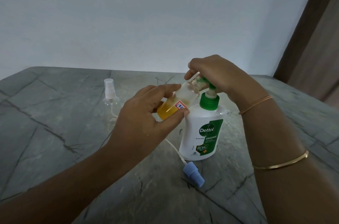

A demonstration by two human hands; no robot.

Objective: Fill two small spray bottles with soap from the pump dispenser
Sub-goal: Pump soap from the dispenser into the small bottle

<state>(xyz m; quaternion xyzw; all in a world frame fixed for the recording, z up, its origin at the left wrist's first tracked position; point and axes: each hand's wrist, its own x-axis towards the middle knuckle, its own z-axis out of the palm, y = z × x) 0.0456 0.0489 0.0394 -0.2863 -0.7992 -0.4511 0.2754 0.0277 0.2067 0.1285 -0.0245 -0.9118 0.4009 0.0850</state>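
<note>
Grey table (55,150), dispenser (201,135), blue sprayer (194,174), white sprayer (109,88)

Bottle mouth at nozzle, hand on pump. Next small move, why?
Probably press the pump down with the right hand: the left hand holds the small bottle tilted with its mouth at the nozzle, and the soap fills only its lower part.

A grey stone tabletop (55,150) veined with dark cracks meets a plain pale wall (146,12) (dimly lit); a brown curtain (315,30) hangs right.
</note>
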